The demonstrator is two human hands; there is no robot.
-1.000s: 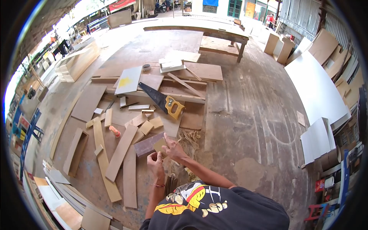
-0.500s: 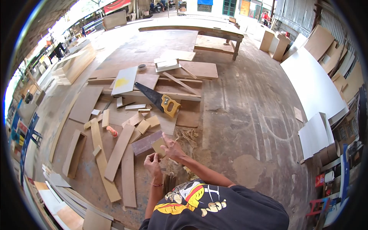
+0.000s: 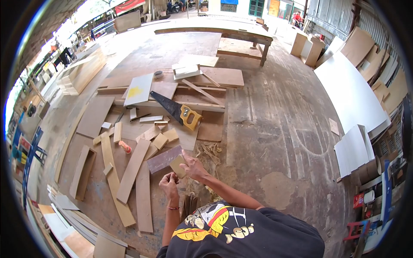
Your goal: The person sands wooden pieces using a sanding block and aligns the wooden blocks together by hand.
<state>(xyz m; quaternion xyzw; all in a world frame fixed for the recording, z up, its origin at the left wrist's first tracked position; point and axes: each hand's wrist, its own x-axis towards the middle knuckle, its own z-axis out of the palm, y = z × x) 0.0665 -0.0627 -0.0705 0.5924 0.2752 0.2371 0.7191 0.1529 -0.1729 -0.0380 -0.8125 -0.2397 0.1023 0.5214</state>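
My right hand (image 3: 194, 168) is closed on a small tan flat piece (image 3: 177, 166), with its index finger stretched along the right end of a purplish-grey board (image 3: 161, 160). The tan piece overlaps the right part of that board. Just below and to the left, my left hand (image 3: 169, 185) is held in a pinch near the tan piece's lower corner. Something small and dark may be between its fingertips, too small to name. A handsaw (image 3: 174, 110) with a yellow handle lies flat beyond both hands.
Long wooden strips (image 3: 134, 172) and small offcuts (image 3: 160, 141) lie to the left, beside an orange-red bottle (image 3: 124, 147). An open wooden channel (image 3: 83, 173) stands farther left. A workbench (image 3: 241, 33) is at the back; white panels (image 3: 350, 92) lean at right.
My left hand has moved slightly left, away from the tan piece. My right hand keeps its hold, and the whole view has shifted a little.
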